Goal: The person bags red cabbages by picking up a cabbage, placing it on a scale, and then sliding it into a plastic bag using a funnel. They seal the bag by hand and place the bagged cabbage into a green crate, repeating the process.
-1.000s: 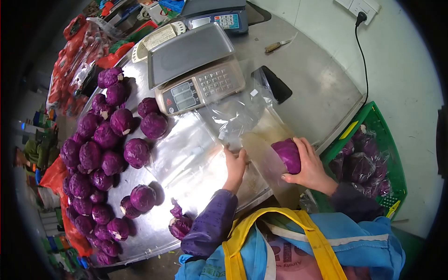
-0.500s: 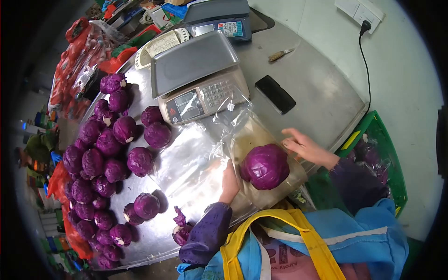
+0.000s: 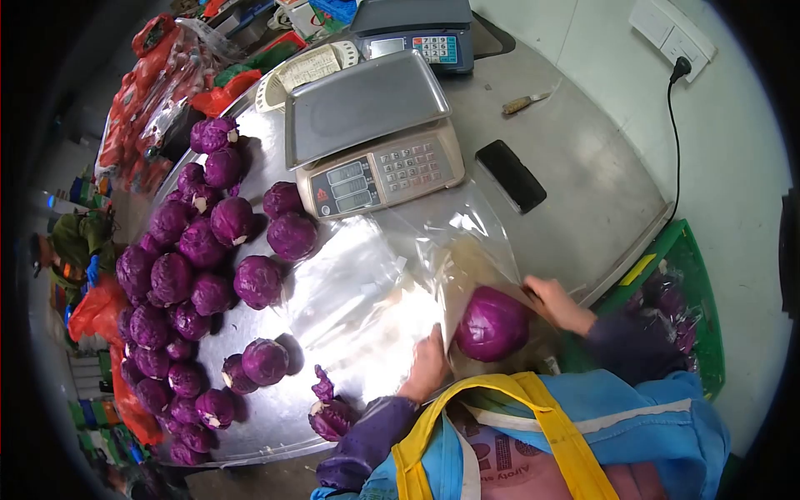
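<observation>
A large purple cabbage sits inside a clear plastic bag near the table's front edge. My left hand is closed on the bag's left edge, beside the cabbage. On the other side, my right hand has its fingers closed at the bag's right edge. More clear bags lie flat on the table left of the cabbage. A small cabbage with a loose leaf rests near my left sleeve.
Many purple cabbages are heaped at the left. A weighing scale, a second scale, a black phone and a knife are farther back. At right stands a green crate; a person is at far left.
The bagged cabbage has moved slightly right and toward me, and the bag lies more drawn out around it. My right hand has moved lower and closed on the bag's edge.
</observation>
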A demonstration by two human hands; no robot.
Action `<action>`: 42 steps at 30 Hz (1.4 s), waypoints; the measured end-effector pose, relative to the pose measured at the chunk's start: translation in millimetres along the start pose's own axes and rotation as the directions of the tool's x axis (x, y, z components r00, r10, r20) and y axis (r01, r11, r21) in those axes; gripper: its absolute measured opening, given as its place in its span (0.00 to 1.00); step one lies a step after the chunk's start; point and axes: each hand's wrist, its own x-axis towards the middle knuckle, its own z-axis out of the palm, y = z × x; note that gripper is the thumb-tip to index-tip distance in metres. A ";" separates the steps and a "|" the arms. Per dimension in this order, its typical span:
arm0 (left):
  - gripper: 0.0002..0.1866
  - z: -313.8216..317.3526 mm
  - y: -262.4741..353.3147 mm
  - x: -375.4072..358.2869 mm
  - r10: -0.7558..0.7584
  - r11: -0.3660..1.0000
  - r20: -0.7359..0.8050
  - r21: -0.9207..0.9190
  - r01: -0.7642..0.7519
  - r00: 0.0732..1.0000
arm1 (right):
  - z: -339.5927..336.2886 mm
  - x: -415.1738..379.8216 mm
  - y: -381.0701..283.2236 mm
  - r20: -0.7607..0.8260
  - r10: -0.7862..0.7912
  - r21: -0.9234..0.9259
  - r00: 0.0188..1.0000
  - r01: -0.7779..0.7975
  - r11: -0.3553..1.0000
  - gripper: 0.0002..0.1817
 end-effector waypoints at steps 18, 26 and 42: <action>0.10 -39.0 17.9 -54.0 0.135 0.987 0.297 -0.119 -0.104 0.945 | 14.9 -85.9 -45.2 0.010 -0.098 0.015 0.995 0.098 0.995 0.03; 0.19 -77.1 52.0 -12.1 0.061 0.921 0.272 -0.385 0.051 0.960 | -20.7 -58.4 -102.4 -0.030 0.168 0.443 0.985 -0.138 0.886 0.07; 0.19 -107.0 129.0 52.8 0.090 0.383 0.168 -0.916 0.121 0.982 | -107.6 -35.3 -201.0 -0.330 -0.479 -0.441 0.813 0.316 0.840 0.03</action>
